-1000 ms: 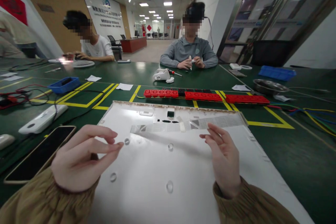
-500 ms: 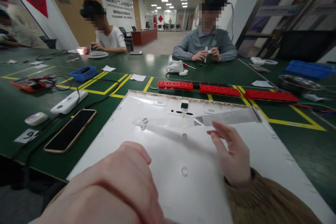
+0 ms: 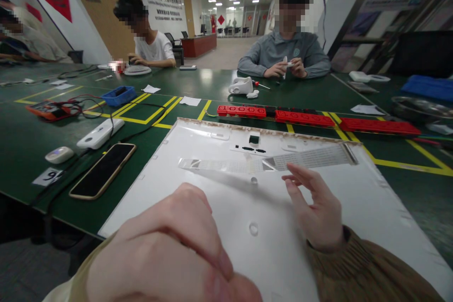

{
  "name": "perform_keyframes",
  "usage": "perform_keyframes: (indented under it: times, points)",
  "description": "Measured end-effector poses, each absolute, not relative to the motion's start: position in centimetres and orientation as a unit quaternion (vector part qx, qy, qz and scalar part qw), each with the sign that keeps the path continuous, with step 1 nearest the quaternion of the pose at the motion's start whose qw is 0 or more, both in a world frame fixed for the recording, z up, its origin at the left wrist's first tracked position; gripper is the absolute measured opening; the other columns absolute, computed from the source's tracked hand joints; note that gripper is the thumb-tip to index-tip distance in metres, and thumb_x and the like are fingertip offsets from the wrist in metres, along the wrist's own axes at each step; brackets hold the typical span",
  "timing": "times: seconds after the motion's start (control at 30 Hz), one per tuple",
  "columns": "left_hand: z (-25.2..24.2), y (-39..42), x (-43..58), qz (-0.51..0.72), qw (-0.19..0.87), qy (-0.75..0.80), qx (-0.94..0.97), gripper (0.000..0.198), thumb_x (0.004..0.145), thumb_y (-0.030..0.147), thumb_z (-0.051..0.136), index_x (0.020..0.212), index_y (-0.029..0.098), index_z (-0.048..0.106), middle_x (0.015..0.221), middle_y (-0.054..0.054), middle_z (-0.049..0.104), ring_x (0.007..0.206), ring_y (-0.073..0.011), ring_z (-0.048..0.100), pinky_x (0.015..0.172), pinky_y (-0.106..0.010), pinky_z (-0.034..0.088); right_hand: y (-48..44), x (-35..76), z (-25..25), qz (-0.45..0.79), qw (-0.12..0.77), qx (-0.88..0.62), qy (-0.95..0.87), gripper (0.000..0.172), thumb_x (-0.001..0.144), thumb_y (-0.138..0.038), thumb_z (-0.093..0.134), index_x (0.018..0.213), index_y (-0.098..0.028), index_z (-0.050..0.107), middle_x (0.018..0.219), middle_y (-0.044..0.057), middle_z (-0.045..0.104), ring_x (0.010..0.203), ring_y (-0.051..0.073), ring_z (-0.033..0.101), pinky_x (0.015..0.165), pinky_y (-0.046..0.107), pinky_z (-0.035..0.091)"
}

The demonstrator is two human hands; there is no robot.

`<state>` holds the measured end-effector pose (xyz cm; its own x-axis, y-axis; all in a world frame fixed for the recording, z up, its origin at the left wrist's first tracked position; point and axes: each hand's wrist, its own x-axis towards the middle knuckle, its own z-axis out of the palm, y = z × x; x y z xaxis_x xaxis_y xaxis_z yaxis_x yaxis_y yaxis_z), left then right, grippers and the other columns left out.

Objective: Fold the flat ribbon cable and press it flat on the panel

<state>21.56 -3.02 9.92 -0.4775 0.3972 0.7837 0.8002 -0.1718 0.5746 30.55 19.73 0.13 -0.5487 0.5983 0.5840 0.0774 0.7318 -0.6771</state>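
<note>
Right grip (image 3: 318, 212) parted near ribbon cable (image 3: 226, 165), left grip (image 3: 173, 250) curled, hold unclear, blocking white panel (image 3: 276, 250), smartphone (image 3: 104, 170) leftward, red strips (image 3: 304, 118) beyond

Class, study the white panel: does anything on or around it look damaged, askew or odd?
Brown marks line the far edge of the white panel, odd against its otherwise pale face; whether dirt or damage, I cannot tell. The flat ribbon cable, changing direction near its middle, looks askew.
</note>
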Motion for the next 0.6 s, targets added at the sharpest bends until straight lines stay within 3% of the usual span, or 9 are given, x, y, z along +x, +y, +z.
perform_keyframes:
  times: [0.1,0.27,0.6]
  points:
    - [9.1,-1.7,21.6,-0.664,0.139,-0.560,-0.476,0.016,0.075,0.021,0.070,0.068,0.027,0.056,0.054,0.005,0.052,0.042,-0.0103,0.047,0.044,-0.029,0.045,19.6,30.7,0.3,0.304,0.437,-0.188,-0.825,0.030,0.082,-0.022,0.055,0.112,-0.024,0.056,0.092,0.003,0.065,0.078,0.016,0.064,0.077,0.033,0.052]
    - [7.4,-1.6,20.2,-0.636,0.081,-0.573,-0.509,0.019,0.071,0.002,0.066,0.070,0.020,0.058,0.065,0.001,0.057,0.053,-0.0103,0.054,0.047,-0.026,0.047,19.3,31.0,1.0,0.282,0.457,-0.158,-0.829,0.030,0.082,-0.018,0.054,0.112,-0.022,0.056,0.093,0.003,0.065,0.077,0.014,0.063,0.076,0.030,0.052]
    - [7.2,-1.3,20.7,-0.653,0.073,-0.552,-0.514,0.022,0.069,-0.002,0.066,0.071,0.018,0.057,0.066,0.001,0.057,0.056,-0.0102,0.054,0.051,-0.026,0.048,19.4,31.1,0.7,0.267,0.451,-0.150,-0.838,0.032,0.081,-0.017,0.055,0.113,-0.023,0.055,0.091,0.003,0.065,0.080,0.016,0.063,0.077,0.034,0.053]
